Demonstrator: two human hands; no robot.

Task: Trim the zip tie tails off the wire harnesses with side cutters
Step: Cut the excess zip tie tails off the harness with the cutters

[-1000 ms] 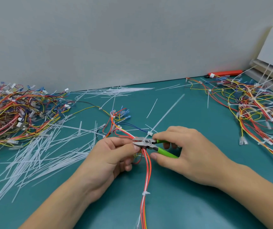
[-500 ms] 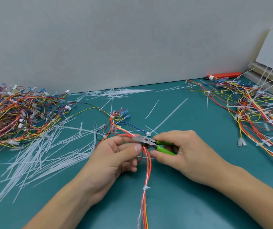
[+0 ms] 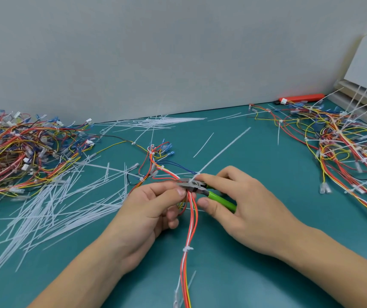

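My left hand (image 3: 153, 210) grips a harness of red, orange and white wires (image 3: 191, 230) near the middle of the teal table. The green-handled side cutters (image 3: 202, 188) are held in my right hand (image 3: 244, 207), their metal jaws set at a white zip tie on the bundle. That tie's long white tail (image 3: 222, 150) runs up and to the right from the jaws. Lower on the same bundle sits another zip tie (image 3: 185, 249). The wires run on toward me and off the bottom edge.
A heap of harnesses (image 3: 16, 152) lies at the far left, with several cut white tails (image 3: 56, 203) scattered beside it. Another harness pile with long uncut tails (image 3: 344, 147) fills the right. An orange tool (image 3: 302, 97) lies by the wall.
Both hands and the cutters stay at the same zip tie; the view has shifted slightly. The long tail still stands from the jaws.
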